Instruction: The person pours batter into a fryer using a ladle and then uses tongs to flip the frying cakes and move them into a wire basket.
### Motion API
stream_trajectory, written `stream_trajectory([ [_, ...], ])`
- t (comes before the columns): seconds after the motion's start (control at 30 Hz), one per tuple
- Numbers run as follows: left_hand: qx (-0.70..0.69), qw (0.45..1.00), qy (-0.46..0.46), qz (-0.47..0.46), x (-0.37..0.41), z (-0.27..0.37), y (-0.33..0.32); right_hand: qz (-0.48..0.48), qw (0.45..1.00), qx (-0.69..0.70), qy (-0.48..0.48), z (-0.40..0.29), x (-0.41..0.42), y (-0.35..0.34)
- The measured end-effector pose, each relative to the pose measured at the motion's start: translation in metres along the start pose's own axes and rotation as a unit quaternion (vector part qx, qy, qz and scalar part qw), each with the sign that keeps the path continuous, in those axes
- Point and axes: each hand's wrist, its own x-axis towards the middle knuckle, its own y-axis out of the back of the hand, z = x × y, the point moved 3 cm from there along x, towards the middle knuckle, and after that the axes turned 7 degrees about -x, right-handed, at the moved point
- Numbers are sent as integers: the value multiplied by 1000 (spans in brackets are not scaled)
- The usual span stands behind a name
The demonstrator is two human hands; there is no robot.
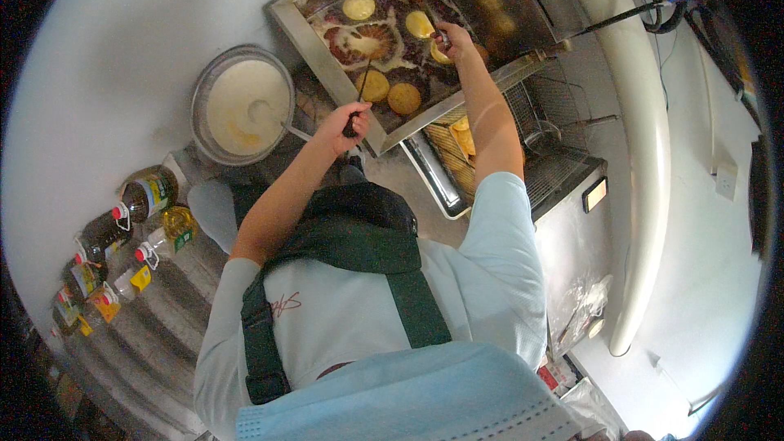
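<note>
A metal deep fryer (361, 116) of dark oil holds several round pale and golden fried cakes (359, 7). My left hand (350, 125) is closed around the dark handle of a thin metal tool (365, 78), whose far part reaches over the oil by two browner cakes (404, 98). My right hand (451, 41) grips another tool (430, 14) with a dark shaft above the oil, beside a pale yellow cake (419, 24); its working end is hard to make out. Foam and a brown, lacy mass (361, 43) float at the left of the fryer.
A metal pot of pale batter (202, 116) with a ladle stands left of the fryer. Below the fryer's right corner is a wire rack (450, 159) with fried pieces. A strainer (542, 136), a phone (595, 195) and a thick white pipe (649, 153) are at right; oil bottles (150, 196) stand lower left.
</note>
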Motion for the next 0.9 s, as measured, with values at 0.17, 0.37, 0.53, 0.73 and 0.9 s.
stream_trajectory([
  [0.17, 10, 1000, -9, 2, -3, -3, -5, -71, 982, 170, -50, 12, 5, -6],
  [0.37, 16, 1000, -16, -8, -4, -3, 1, -117, 988, 80, -62, -2, -17, -13],
  [0.53, 54, 997, -43, 22, -10, -8, -10, -9, 975, -206, 79, -36, -40, 7],
  [0.73, 58, 997, -54, 23, -11, -8, -6, 40, 982, -134, 127, -25, 13, 20],
  [0.9, 67, 995, -60, 45, -8, -11, -4, 98, 966, -229, 71, -31, 56, 23],
])
